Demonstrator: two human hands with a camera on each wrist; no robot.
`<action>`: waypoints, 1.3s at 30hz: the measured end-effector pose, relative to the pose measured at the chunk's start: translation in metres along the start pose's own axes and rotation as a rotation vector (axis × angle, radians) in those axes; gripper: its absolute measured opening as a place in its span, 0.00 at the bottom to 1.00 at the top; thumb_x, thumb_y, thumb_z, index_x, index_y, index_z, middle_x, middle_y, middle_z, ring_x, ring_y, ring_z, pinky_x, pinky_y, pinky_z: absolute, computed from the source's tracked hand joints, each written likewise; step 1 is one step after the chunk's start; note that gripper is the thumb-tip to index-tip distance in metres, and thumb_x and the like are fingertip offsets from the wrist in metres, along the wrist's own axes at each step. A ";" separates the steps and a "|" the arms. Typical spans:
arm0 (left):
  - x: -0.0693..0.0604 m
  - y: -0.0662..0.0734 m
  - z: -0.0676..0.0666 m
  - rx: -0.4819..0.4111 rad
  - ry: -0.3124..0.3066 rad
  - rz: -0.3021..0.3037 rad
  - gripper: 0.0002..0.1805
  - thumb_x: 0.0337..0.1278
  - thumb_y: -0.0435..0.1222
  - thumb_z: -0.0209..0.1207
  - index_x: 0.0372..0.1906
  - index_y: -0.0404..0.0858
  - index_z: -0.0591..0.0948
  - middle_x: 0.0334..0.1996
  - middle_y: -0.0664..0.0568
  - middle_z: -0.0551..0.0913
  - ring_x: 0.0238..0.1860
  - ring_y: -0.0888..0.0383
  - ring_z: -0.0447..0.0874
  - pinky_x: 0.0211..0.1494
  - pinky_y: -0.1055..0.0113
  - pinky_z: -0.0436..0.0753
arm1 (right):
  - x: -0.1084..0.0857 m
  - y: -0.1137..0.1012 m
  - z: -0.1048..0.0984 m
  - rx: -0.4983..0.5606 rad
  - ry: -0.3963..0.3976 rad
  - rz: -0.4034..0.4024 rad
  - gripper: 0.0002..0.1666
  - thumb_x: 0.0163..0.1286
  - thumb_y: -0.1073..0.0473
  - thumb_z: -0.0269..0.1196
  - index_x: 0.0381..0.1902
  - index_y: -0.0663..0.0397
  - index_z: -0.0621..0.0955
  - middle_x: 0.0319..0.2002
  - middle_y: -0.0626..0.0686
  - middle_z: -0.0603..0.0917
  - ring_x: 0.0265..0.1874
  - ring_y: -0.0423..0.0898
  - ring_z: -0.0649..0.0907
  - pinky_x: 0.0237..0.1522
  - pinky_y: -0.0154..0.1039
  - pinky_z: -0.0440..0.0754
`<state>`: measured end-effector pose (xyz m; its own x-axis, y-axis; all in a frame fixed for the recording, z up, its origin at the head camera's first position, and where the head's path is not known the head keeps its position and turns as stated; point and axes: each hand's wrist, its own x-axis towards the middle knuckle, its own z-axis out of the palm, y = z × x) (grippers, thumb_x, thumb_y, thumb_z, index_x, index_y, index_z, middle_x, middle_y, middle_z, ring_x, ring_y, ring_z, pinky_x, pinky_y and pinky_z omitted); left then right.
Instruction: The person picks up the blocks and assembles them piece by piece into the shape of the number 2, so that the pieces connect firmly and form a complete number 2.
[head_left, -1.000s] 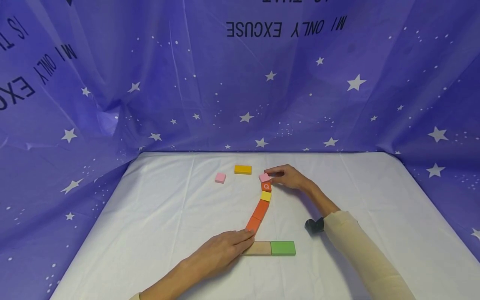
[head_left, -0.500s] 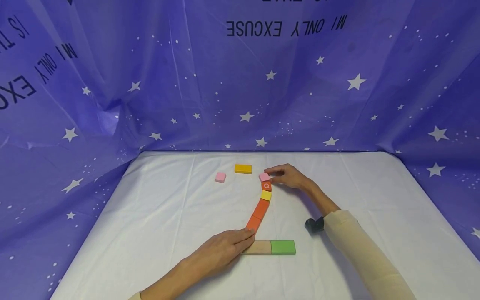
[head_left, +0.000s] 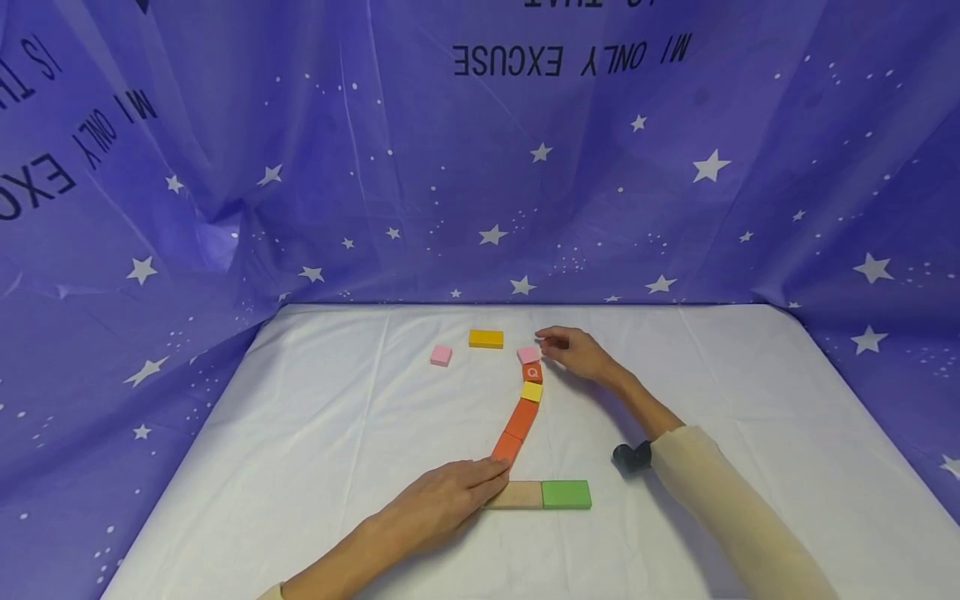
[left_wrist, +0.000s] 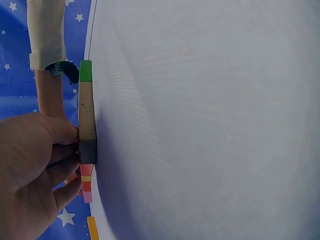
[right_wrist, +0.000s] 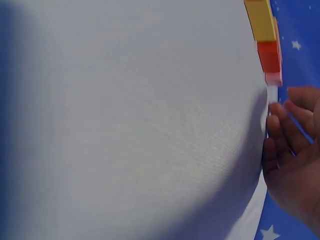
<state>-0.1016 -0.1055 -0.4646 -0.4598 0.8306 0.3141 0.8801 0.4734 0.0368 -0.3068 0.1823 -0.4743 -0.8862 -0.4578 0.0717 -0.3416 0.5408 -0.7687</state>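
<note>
A curving row of flat blocks lies on the white table. At its far end is a pink block (head_left: 528, 355), followed by an orange-red block marked Q (head_left: 532, 372), a yellow block (head_left: 532, 392) and two long orange blocks (head_left: 522, 418). Across the near end lie a bare wooden block (head_left: 517, 495) and a green block (head_left: 566, 494). My left hand (head_left: 450, 497) rests with fairly straight fingers at the corner where the nearer orange block meets the wooden one, hiding part of both. My right hand (head_left: 579, 353) is just right of the pink block, fingers loosely bent around nothing.
Left of the row's far end sit another pink block (head_left: 441, 356) and a long amber block (head_left: 486, 339). A black object (head_left: 632, 457) shows at the right sleeve's cuff. Purple star-printed cloth (head_left: 480, 183) hangs behind the white-covered table (head_left: 360, 417).
My right hand has let go of the pink block and moved slightly to the right. The pink block stays at the end of the row. My left hand has not visibly moved.
</note>
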 end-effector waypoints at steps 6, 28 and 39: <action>-0.001 0.000 0.001 0.003 0.001 -0.002 0.22 0.61 0.32 0.64 0.61 0.36 0.81 0.64 0.48 0.77 0.62 0.55 0.77 0.63 0.64 0.76 | -0.013 -0.015 0.005 -0.096 0.035 0.011 0.25 0.78 0.57 0.54 0.66 0.65 0.75 0.61 0.62 0.79 0.60 0.60 0.78 0.62 0.55 0.74; -0.001 0.001 0.000 -0.002 -0.011 -0.010 0.21 0.61 0.31 0.64 0.61 0.37 0.81 0.65 0.49 0.76 0.62 0.55 0.77 0.62 0.64 0.76 | -0.051 -0.043 0.032 -0.608 -0.174 -0.173 0.38 0.81 0.46 0.46 0.77 0.64 0.56 0.77 0.62 0.56 0.75 0.57 0.57 0.70 0.64 0.57; 0.002 0.000 -0.001 0.000 0.000 -0.005 0.21 0.60 0.32 0.65 0.59 0.37 0.82 0.63 0.49 0.78 0.60 0.55 0.78 0.61 0.64 0.77 | -0.051 -0.046 0.031 -0.656 -0.246 -0.132 0.39 0.81 0.45 0.45 0.79 0.61 0.51 0.78 0.58 0.50 0.76 0.54 0.52 0.73 0.61 0.52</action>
<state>-0.1026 -0.1040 -0.4631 -0.4645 0.8280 0.3141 0.8777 0.4777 0.0386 -0.2358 0.1591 -0.4630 -0.7543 -0.6531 -0.0669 -0.6278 0.7474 -0.2173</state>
